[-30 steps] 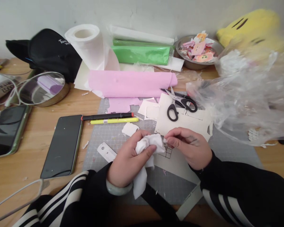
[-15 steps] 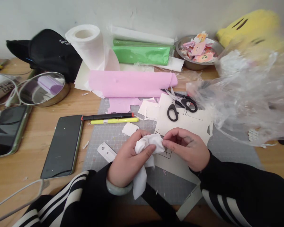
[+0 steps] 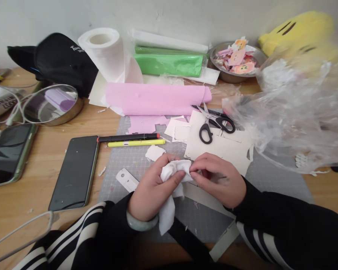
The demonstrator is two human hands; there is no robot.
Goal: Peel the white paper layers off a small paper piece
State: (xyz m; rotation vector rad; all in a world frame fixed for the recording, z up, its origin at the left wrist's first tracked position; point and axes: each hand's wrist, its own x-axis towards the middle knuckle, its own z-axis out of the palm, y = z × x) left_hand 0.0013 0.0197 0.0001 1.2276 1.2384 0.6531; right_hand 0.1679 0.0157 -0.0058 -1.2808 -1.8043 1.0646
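Above one mat, two hands hold one cloth.

My left hand angles up and inward, its fingers curled closed and its thumb laid over the grip, pointing right. My right hand faces it, thumb and index finger pinched together, their tips close to my left thumb. Both forearms slant in toward each other, covered by black sleeves with white stripes, the right one lying farther out to the side
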